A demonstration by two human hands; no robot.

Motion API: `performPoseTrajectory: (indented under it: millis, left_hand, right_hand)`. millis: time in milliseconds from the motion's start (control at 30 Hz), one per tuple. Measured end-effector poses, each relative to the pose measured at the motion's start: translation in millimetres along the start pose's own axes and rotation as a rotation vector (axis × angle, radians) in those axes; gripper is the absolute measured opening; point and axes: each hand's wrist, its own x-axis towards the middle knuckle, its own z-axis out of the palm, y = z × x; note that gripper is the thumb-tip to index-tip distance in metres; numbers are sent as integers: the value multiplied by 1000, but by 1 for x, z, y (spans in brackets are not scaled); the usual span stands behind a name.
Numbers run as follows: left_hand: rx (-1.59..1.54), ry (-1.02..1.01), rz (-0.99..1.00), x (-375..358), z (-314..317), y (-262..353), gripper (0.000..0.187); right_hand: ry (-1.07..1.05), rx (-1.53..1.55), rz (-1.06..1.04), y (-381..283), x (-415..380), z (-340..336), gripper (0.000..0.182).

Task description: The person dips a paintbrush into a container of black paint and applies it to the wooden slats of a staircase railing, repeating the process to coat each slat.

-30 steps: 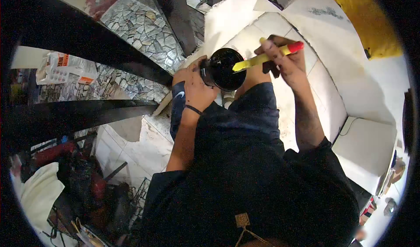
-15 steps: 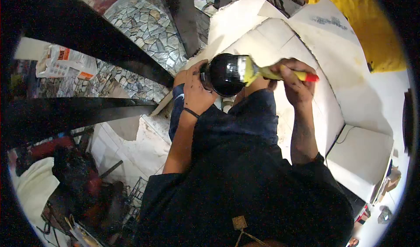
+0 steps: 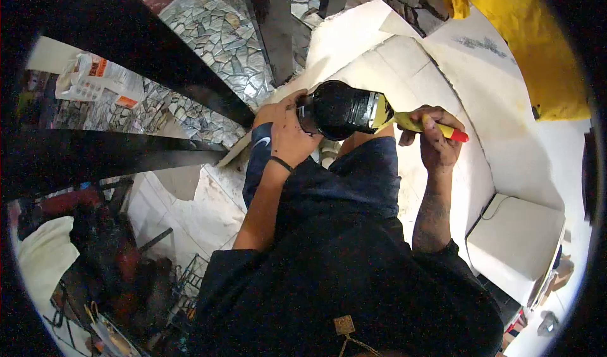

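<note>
My left hand (image 3: 291, 129), smeared with dark stains, is wrapped round a round container of black paint (image 3: 332, 111) above my lap. Its glossy mouth faces up toward me. From the right, a paintbrush (image 3: 404, 121) with a yellow handle and a red end reaches across to the container. Its paint-coated bristles overlap the container's right rim in this view. My right hand (image 3: 437, 132) grips the brush by its handle, fingers closed near the red end.
Dark beams (image 3: 152, 56) run in from the left, close to my left arm. A white box (image 3: 513, 240) stands at the right, and yellow cloth (image 3: 531, 47) hangs at upper right. A printed bag (image 3: 98, 82) lies at left, with dark clutter (image 3: 120, 249) below it.
My right hand and the brush have moved slightly right and down, with the bristles drawn toward the container's right rim. The left hand still holds the container.
</note>
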Motion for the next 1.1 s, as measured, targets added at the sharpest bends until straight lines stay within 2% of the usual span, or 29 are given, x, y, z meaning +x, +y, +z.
performPoseTrajectory:
  millis: [133,300,333,433,533,667,733,833,967,1100]
  left_hand:
    - [34,24,76,0,4,-1,66]
    - [35,52,139,1,2,0,64]
    - [42,47,152,1,1,0,64]
    - [18,43,131,-4,1,-2,65]
    - [7,18,39,-8,0,2,65]
    - [-19,50,40,-8,5,-5,68]
    - [5,35,46,-6,5,-10,70]
    - [-40,36,-34,-8,0,-4,72]
    - [-31,-31,-63,-5,6,-12,74]
    - [-112,-63,-133,-3,8,-7,77]
  right_hand:
    - [26,-252,165,8,0,12,26]
    - [-252,-464,191,-12,13,22,25]
    - [-204,-311,144,-13,13,24,18]
    - [-188,-366,242,-28,20,9,23]
    - [58,-338,234,-35,17,18,30]
    - [-28,-323,218,-23,15,28,32]
    - [-23,-313,266,-18,10,25,28]
    - [76,-257,219,-19,8,15,23]
    - [194,-295,221,-26,15,5,32]
    - [236,-186,156,-19,13,16,33]
